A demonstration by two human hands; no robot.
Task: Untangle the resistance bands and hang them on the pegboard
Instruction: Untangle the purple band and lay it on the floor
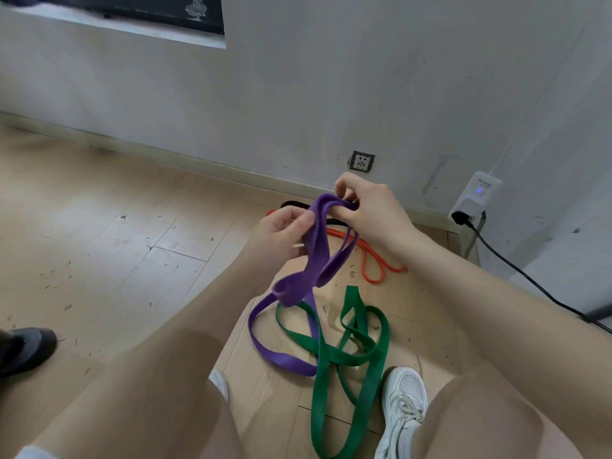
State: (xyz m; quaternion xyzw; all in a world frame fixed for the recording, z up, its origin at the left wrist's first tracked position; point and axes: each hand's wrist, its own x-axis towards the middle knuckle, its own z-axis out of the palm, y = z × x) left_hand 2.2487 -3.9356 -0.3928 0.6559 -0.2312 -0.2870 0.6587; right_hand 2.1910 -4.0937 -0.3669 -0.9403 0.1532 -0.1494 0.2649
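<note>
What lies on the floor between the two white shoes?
In the head view, the green band lies on the wooden floor between the white shoes.

Left side of the wooden floor [99, 233] is wide open; green band [361, 356] and orange band [374, 260] clutter lower center-right.

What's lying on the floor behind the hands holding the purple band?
Behind the left hand and right hand gripping the purple band, an orange band and part of a black band lie on the floor. The hands cover their middle stretches.
</note>
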